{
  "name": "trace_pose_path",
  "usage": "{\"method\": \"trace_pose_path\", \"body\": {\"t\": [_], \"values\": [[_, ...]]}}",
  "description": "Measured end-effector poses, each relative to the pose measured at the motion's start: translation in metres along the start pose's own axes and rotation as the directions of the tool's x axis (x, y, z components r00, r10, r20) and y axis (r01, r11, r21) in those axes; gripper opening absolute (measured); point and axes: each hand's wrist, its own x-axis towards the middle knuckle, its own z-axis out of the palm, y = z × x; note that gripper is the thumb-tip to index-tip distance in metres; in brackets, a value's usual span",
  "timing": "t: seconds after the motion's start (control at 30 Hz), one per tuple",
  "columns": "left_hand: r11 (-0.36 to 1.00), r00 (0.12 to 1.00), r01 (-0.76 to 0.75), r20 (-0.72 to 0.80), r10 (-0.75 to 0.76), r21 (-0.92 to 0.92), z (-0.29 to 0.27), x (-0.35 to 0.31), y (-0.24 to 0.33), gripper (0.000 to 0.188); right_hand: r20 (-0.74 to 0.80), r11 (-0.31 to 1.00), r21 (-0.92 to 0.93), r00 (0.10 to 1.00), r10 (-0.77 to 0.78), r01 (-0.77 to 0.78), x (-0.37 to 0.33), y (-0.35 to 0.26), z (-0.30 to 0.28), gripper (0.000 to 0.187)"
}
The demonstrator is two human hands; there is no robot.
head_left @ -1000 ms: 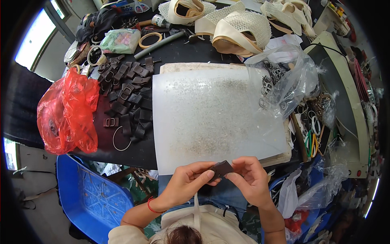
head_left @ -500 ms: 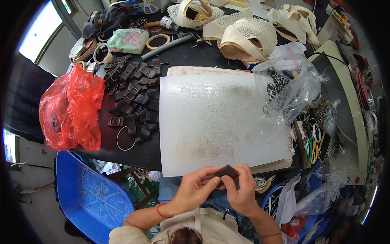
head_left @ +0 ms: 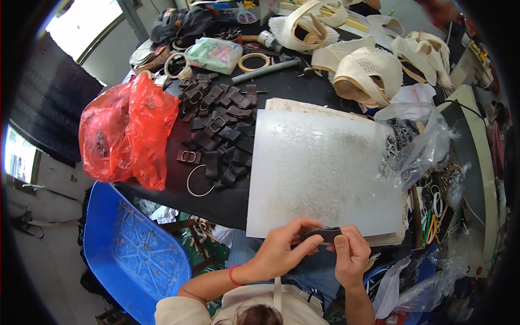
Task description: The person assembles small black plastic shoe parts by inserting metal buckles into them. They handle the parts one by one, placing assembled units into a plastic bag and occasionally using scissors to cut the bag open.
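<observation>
Both hands on it: L hand (head_left: pixel 281 246) pinches the L part of a dark strap piece (head_left: pixel 327 234) btwn thumb & fingers, R hand (head_left: pixel 352 252) pinches the R end, thumb tip on the near side. Strap's up off the table, right by the near edge of the white sheet (head_left: pixel 325 168). Long axis runs approx. L to R, across the person's body, R end pointing at the R palm.

Writing check: a blue box (head_left: pixel 222 5) up top has printing, part of it cut off by the pic's edge.

Hard to see now: strap's L end is tucked behind L fingers, so its full length & any buckle there, can't tell. R fingertips behind it, hidden too. Over L, the pile of dark straps (head_left: pixel 222 135) overlaps, many pcs half covered. Red bag (head_left: pixel 127 135) blurs its contents; clear bag (head_left: pixel 428 146) on the R partly veils metal buckles (head_left: pixel 391 154).
</observation>
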Motion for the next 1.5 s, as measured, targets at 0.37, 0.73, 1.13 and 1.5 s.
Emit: {"method": "trace_pose_path", "body": {"t": [0.37, 0.73, 1.13, 1.5], "values": [[0.964, 0.978, 0.176, 0.151, -0.147, -0.200, -0.023, 0.013, 0.011, 0.044, 0.161, 0.964, -0.173, 0.971, -0.175, 0.203, 0.031, -0.015, -0.016, 0.045], [0.860, 0.949, 0.314, 0.125, -0.289, -0.402, -0.029, 0.012, 0.010, 0.030, 0.302, 0.923, -0.208, 0.919, -0.254, 0.324, 0.033, -0.008, -0.018, 0.041], [0.918, 0.654, -0.169, -0.655, 0.377, 0.360, -0.136, -0.013, 0.032, 0.020, 0.097, 0.955, -0.225, 0.980, -0.173, 0.191, 0.031, -0.004, 0.002, 0.043], [0.237, 0.644, 0.418, -0.470, 0.603, 0.877, -0.260, 0.001, -0.027, 0.035, -0.022, 0.843, -0.485, 0.961, -0.277, 0.231, 0.075, 0.020, -0.024, 0.024]]}}
